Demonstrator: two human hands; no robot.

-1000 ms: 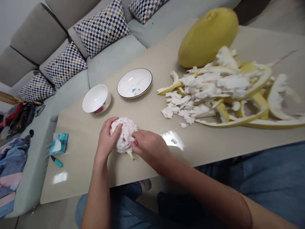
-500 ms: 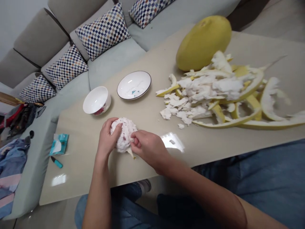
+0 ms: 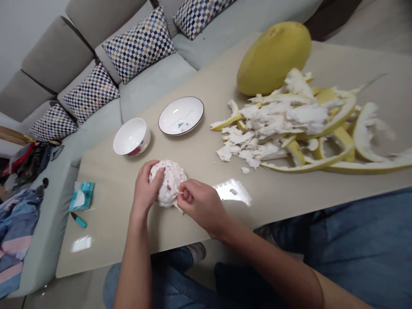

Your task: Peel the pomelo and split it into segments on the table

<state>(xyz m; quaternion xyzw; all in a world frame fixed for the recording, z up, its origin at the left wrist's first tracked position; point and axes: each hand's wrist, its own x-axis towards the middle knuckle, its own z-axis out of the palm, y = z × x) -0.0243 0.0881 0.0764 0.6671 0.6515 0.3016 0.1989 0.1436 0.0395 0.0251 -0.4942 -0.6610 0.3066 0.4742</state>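
Note:
A peeled pomelo (image 3: 169,182), covered in white pith with reddish flesh showing in spots, is held low over the table's near side. My left hand (image 3: 148,182) wraps round its left side, the thumb lying across the top. At its right side my right hand (image 3: 198,199) is closed, thumb and forefinger pinching a small strip of white pith. A bit of pale peel with a yellow tip pokes out beneath the fruit, partly covered by my right hand.
A white bowl (image 3: 130,139) and a dark-rimmed plate (image 3: 181,116) stand beyond the fruit. Rightward lie a heap of peel and pith (image 3: 289,120) and a whole pomelo (image 3: 273,58). A tissue pack (image 3: 82,195) and a teal-handled knife (image 3: 78,220) lie left, on the table (image 3: 112,231).
My right hand has drawn slightly down and now shows a small white strip between its fingertips. My left hand keeps its hold on the pomelo.

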